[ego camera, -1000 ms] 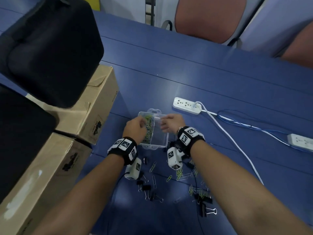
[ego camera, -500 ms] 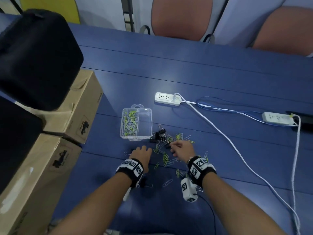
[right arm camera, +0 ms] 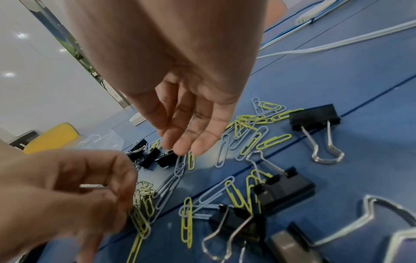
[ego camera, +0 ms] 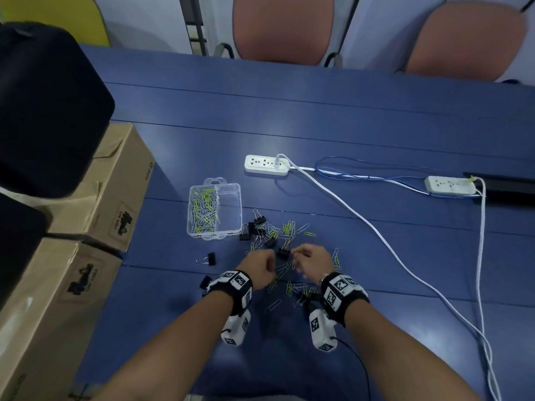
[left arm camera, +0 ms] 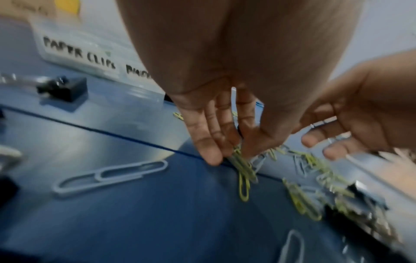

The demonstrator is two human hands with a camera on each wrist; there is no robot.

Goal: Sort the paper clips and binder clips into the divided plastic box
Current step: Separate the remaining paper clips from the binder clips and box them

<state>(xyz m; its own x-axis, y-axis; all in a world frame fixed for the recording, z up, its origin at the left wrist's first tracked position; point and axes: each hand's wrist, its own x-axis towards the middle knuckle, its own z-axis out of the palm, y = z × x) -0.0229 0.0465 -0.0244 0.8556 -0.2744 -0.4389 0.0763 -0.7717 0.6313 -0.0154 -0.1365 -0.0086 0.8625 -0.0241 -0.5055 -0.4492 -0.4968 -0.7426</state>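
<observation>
The clear divided box [ego camera: 229,210] stands left of the pile, with green and pale paper clips [ego camera: 202,210] in its left compartment and its right one bare. Its front label reads "PAPER CLIPS" [left arm camera: 78,54]. A mixed pile of paper clips [ego camera: 285,231] and black binder clips [ego camera: 257,224] lies on the blue table. My left hand [left arm camera: 231,154] pinches a small bunch of green paper clips [left arm camera: 244,171] at the pile's near edge. My right hand [right arm camera: 182,146] hovers just over the pile with relaxed fingers, and I see nothing gripped in it.
A lone binder clip [ego camera: 210,259] lies left of the hands. Two white power strips [ego camera: 266,165] [ego camera: 450,185] and a white cable [ego camera: 362,221] cross the table's right side. Cardboard boxes [ego camera: 95,198] with a black case [ego camera: 43,102] line the left edge.
Both hands have come back from the box to the pile near me. The left hand has closed its fingers on several paper clips.
</observation>
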